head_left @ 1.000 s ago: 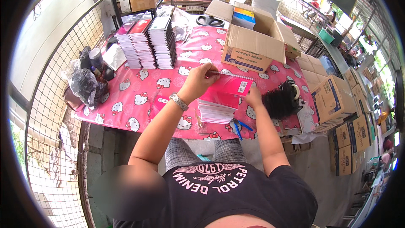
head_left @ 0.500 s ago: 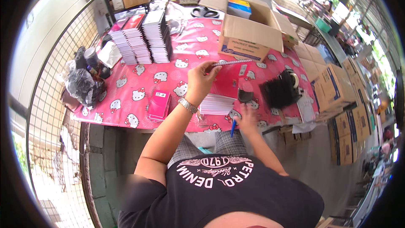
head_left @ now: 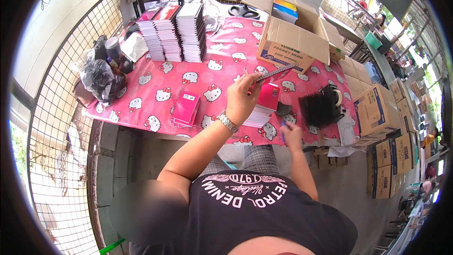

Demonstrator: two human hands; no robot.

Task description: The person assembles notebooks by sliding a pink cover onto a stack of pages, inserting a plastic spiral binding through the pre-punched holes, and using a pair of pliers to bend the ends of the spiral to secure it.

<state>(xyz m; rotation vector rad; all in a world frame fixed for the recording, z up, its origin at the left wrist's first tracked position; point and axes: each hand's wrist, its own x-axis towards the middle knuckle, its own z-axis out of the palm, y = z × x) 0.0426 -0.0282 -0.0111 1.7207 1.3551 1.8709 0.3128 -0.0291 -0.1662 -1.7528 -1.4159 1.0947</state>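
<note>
The left hand pinches a thin spiral-bound red notebook — raised above the desk; at four o'clock, the right hand curls around a blue pen.

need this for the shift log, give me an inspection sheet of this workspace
surface: table under a pink cartoon-cat cloth.
job's things: spiral notebook raised in the left hand; low pile of white notebooks with a red cover on it, below that hand; right hand at the table's near edge, by a blue pen.
clutter: tall notebook stacks; small red notebooks; open carton; black plastic bag; black bundle by a tape roll.
grips: left closed on the spiral notebook; right's hold unclear.
cables: nothing seen.
surroundings: wire mesh fence at left; stacked cartons at right.
</note>
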